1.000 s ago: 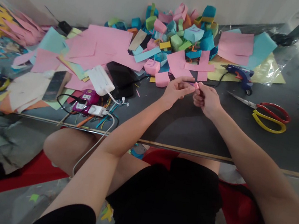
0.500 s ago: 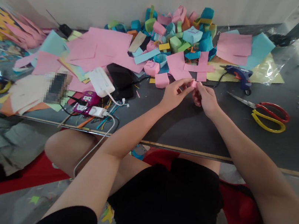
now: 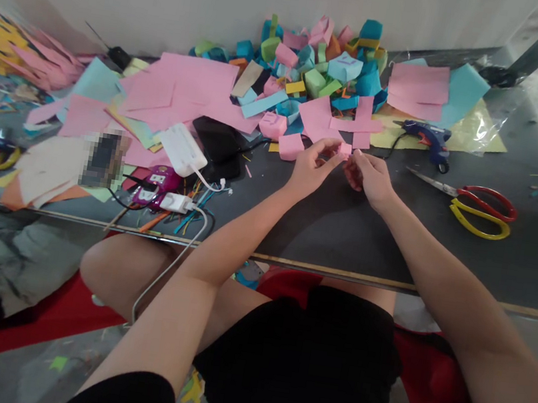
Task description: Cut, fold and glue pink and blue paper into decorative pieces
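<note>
My left hand (image 3: 315, 165) pinches a small folded pink paper piece (image 3: 344, 150) between thumb and fingertips, just above the table. Close to the right side of that piece is my right hand (image 3: 369, 177), its fingers curled and thumb drawn in. Whether anything sits in those right fingertips is too small to tell. A pink paper box (image 3: 290, 147) rests left of my left hand. Behind the hands lie a flat pink sheet (image 3: 318, 118) and a pink cross-shaped cutout (image 3: 362, 125).
A heap of coloured paper boxes (image 3: 319, 67) lines the wall. Right of my hands are a blue glue gun (image 3: 430, 137) and scissors (image 3: 484, 203) with red and yellow handles. To the left lie pink sheets (image 3: 190, 82), a white adapter (image 3: 183, 149) and a purple power socket (image 3: 158, 183) with cables.
The pink piece has shifted slightly left with my left fingertips and shows more of its face. My right fingertips have drawn a little away from it. The view tilted slightly.
</note>
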### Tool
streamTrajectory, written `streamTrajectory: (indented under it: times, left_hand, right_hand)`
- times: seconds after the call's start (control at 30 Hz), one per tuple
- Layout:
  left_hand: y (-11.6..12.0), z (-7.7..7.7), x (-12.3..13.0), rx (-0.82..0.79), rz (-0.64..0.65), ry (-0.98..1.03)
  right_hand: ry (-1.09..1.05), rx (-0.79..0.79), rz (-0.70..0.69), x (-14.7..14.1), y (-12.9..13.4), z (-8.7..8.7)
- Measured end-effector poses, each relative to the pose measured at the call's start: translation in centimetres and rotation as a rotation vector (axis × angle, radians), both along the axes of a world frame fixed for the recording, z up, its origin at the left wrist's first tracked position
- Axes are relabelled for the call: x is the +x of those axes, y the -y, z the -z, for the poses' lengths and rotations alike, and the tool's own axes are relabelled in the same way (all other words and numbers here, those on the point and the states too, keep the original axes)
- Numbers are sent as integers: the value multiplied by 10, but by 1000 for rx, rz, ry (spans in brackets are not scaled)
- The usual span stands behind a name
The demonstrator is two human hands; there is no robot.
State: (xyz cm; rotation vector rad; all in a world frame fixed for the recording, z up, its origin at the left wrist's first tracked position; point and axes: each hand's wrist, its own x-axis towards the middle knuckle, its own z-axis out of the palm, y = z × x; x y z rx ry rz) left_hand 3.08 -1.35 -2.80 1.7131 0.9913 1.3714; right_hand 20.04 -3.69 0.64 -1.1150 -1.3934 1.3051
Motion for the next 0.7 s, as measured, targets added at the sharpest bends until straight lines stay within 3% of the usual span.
streamTrajectory:
  times: [0.1,0.27,0.33,0.4,0.47,0.53,0.7]
  left_hand:
    - [0,-1,1,-46,-1,30]
    - [-3,-1,2,-138,16,96]
    - [-3,-1,1,-149,15,101]
    - [-3,0,2,-140,12,100]
    - [-3,1,2,-125,10,103]
    - [-4,2,3,-115,5,103]
    - [-7,5,1,-88,-35,54]
  right_hand:
    - [125,76,82,7,-6,3]
    - [656,341,538,45,-17,-18]
    - [878,335,702,63,-18,-30]
    - [1056,213,828,75,-18,-39]
    - [1148,-3,868,83,-20,-42]
    - [1160,-179,822,87,-23,-41]
    - [1149,-244,744,90,-31,-36]
